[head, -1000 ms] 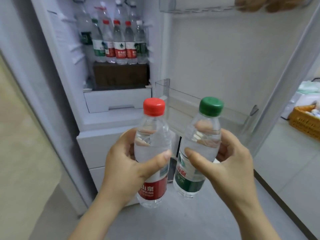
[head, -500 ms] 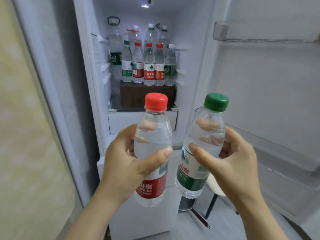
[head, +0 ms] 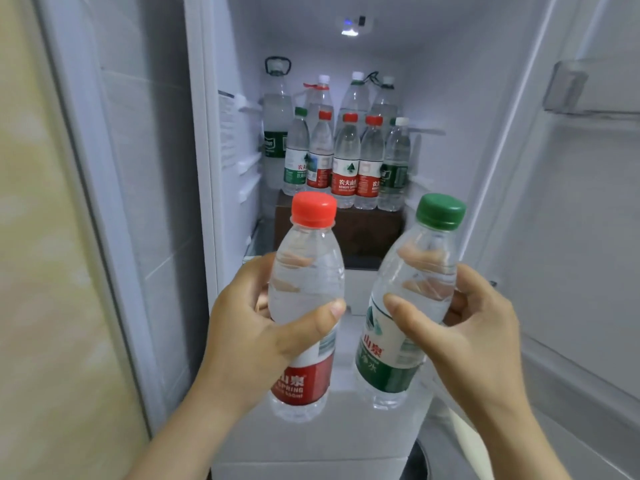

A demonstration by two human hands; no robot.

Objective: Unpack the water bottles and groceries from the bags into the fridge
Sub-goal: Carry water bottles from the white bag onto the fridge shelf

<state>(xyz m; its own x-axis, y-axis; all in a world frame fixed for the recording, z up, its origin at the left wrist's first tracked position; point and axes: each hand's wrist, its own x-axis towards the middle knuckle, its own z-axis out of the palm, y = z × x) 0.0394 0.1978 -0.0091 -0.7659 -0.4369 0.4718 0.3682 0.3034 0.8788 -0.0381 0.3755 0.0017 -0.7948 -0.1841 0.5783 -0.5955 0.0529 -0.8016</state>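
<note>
My left hand (head: 252, 327) grips a water bottle with a red cap and red label (head: 306, 271), held upright. Beside it, my right hand (head: 474, 327) grips a water bottle with a green cap and green label (head: 415, 268), tilted slightly right. Both bottles are raised in front of the open fridge (head: 346, 81). Inside, several water bottles (head: 346, 161) with red, green and white caps stand in rows on a dark brown box (head: 367, 230); taller bottles stand behind them.
The open fridge door (head: 571, 220) stands at the right with a clear shelf (head: 588, 91) near its top. A white drawer front (head: 356, 289) lies below the brown box. A beige wall (head: 41, 271) fills the left.
The view has swung left and closer to the fridge interior, which now sits straight ahead and larger. Both hands still hold their bottles side by side, in the same grip.
</note>
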